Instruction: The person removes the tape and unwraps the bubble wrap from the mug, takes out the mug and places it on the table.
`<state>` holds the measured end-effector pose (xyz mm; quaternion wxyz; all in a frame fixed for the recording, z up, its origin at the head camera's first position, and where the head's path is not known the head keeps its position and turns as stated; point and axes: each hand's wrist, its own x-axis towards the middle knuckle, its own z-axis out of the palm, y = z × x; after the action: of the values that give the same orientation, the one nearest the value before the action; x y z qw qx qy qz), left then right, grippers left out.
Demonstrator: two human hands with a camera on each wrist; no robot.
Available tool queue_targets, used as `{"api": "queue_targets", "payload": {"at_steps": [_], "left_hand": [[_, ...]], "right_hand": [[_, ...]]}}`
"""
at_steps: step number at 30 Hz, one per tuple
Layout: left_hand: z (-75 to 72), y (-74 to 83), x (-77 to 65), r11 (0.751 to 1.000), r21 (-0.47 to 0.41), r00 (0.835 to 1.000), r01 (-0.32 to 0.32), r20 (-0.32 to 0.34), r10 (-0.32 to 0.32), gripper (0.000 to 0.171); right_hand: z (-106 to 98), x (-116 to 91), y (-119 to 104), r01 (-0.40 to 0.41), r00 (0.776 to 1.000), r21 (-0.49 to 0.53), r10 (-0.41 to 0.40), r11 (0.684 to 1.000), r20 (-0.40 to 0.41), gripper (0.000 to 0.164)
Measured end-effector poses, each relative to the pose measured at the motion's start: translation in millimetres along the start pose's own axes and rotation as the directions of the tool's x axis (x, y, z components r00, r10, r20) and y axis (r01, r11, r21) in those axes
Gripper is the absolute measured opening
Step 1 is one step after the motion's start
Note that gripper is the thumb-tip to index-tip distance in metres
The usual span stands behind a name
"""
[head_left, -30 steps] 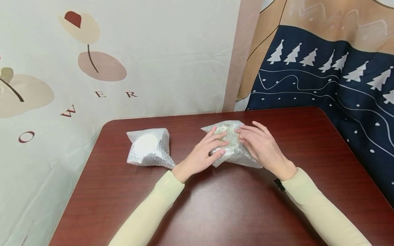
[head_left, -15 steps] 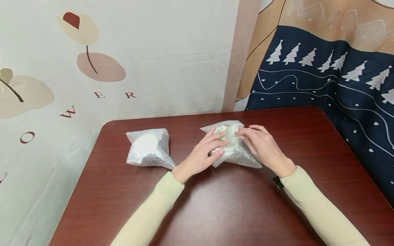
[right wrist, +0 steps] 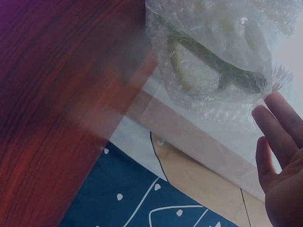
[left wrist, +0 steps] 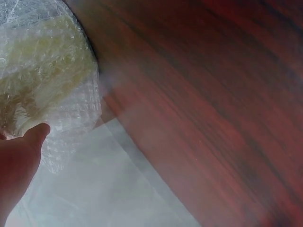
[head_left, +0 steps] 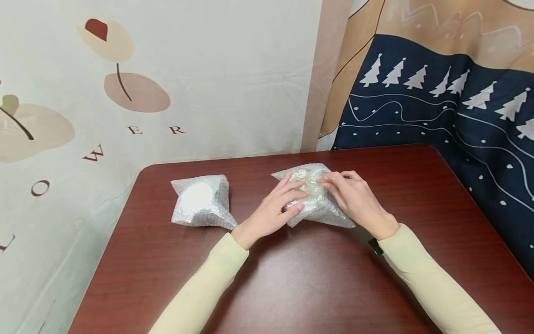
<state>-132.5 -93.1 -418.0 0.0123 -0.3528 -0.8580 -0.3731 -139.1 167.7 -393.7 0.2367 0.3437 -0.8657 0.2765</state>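
Observation:
A bubble-wrapped package (head_left: 321,206) lies toward the far edge of the table, something yellowish-green showing through its layers. In the right wrist view a handle-like loop (right wrist: 177,66) shows inside the wrap. My left hand (head_left: 273,208) rests on the package's left side with fingers spread; its thumb (left wrist: 38,132) presses the wrap in the left wrist view. From the right, my right hand (head_left: 356,197) reaches over the top with bent fingers, thumb and index tips close together at the bubble wrap. What exactly lies between those tips is too small to see.
A second bubble-wrapped package (head_left: 217,199) with a bright white round patch sits to the left, close to my left wrist. The dark red wooden table (head_left: 288,287) has rounded far corners. Behind it hang a pale printed curtain (head_left: 233,93) and a navy tree-patterned cloth (head_left: 417,116).
My right hand has shifted slightly, its fingers drawing closer together over the top of the wrap. The left hand and both packages stay in place.

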Motion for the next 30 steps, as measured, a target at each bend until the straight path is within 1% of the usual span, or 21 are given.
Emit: {"api": "queue_targets", "payload": {"at_steps": [6,15,26,30], "left_hand": [[-0.5,0.2,-0.6,1.0,0.018,1.0,-0.002,0.001,0.002,0.037],[-1.5,1.9,0.8,0.999,0.048,1.0,-0.018,-0.002,0.018,0.037],[0.0,0.2,2.4,0.995,0.083,0.999,-0.049,-0.011,0.05,0.037],[-0.2,0.7,2.2,0.995,0.087,0.998,-0.054,-0.011,0.055,0.037]], "right_hand": [[-0.1,2.5,-1.1,-0.003,1.0,-0.003,0.003,1.0,0.0,0.026],[-1.5,3.4,-2.1,-0.046,0.999,-0.016,0.046,0.999,0.002,0.026],[-1.6,3.7,-1.8,-0.043,0.999,-0.011,0.042,0.999,-0.016,0.025],[-1.3,3.6,-1.9,-0.055,0.998,-0.011,0.055,0.998,-0.019,0.024]]}}
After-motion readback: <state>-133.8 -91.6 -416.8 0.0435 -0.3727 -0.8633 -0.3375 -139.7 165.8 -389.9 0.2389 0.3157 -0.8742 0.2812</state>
